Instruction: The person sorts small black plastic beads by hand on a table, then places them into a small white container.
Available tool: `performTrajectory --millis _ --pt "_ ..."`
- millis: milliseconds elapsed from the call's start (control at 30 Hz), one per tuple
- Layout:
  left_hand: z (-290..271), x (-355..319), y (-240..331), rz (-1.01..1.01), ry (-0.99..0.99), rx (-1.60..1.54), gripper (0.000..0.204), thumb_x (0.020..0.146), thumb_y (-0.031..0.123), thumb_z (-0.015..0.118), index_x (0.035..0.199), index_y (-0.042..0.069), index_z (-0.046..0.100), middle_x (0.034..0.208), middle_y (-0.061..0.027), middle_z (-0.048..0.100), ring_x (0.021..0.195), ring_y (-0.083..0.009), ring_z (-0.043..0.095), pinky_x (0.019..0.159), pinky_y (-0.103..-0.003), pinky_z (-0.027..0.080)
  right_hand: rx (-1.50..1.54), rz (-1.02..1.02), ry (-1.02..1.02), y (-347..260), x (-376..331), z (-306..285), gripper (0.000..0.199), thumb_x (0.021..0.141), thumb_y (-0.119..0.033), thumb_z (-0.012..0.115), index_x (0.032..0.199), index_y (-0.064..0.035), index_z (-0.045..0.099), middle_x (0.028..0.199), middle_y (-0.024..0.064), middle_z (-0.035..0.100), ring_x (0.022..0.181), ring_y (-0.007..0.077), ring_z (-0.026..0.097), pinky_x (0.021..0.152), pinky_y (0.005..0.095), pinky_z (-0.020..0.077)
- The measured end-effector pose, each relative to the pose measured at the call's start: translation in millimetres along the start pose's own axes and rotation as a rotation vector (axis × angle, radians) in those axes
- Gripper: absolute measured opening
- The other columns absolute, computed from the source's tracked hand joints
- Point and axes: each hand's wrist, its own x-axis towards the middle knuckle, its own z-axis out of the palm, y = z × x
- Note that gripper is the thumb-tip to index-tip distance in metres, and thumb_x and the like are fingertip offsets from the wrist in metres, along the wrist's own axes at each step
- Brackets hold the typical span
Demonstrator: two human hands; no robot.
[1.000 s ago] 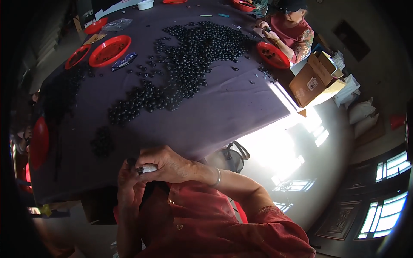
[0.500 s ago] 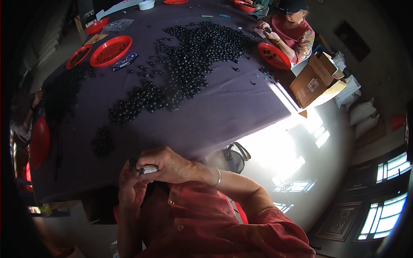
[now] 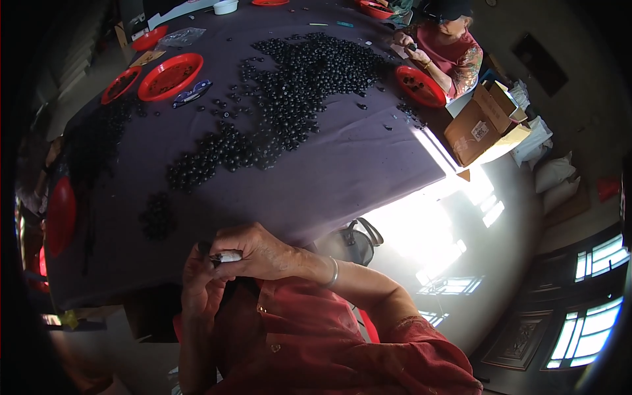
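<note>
My right hand (image 3: 260,250) and my left hand (image 3: 201,286) meet just below the near edge of the purple-covered table (image 3: 355,171). Together they pinch a small object with a white end and a dark tip (image 3: 224,257). The left palm curls under it, the right fingers close over it from above. A silver bangle (image 3: 334,272) circles my right wrist. Ahead of my hands, a large heap of small dark round pieces (image 3: 289,99) spreads across the cloth, with a smaller cluster (image 3: 157,216) nearest to me.
Red round trays (image 3: 170,76) sit at the far left, another (image 3: 60,214) at the left edge. A second person (image 3: 447,46) works at the far right beside a red tray (image 3: 420,85). Cardboard boxes (image 3: 480,122) stand on the floor there. A dark bag (image 3: 352,240) lies by the table.
</note>
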Motion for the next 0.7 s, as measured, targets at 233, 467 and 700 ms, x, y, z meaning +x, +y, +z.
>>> performTrajectory --millis 233,467,700 --pt "5 0 3 -0.003 0.021 0.028 0.022 0.088 0.010 0.060 0.109 0.007 0.053 0.092 -0.0040 0.060 0.077 -0.0105 0.060 0.064 -0.025 0.052 0.200 0.120 -0.065 -6 -1 -3 0.009 0.084 -0.003 0.066 0.087 0.0019 0.060 0.077 0.0048 0.060 0.069 0.0119 0.063 0.060 0.0264 0.0500" --pt "9 -1 5 -0.004 0.012 -0.023 0.022 0.087 0.008 0.057 0.109 0.009 0.051 0.090 -0.0029 0.059 0.074 -0.0098 0.056 0.064 -0.025 0.049 0.318 0.096 -0.028 1 -1 0 0.012 0.088 -0.006 0.061 0.078 0.0003 0.058 0.069 0.0034 0.060 0.065 0.0100 0.062 0.057 0.0260 0.0532" --pt "11 -1 3 -0.002 -0.005 -0.067 0.024 0.085 0.006 0.059 0.107 0.008 0.050 0.087 -0.0034 0.058 0.073 -0.0097 0.056 0.063 -0.025 0.051 0.417 0.143 -0.048 3 -2 0 0.007 0.086 -0.004 0.061 0.081 -0.0003 0.060 0.069 0.0022 0.059 0.062 0.0085 0.060 0.056 0.0247 0.0506"
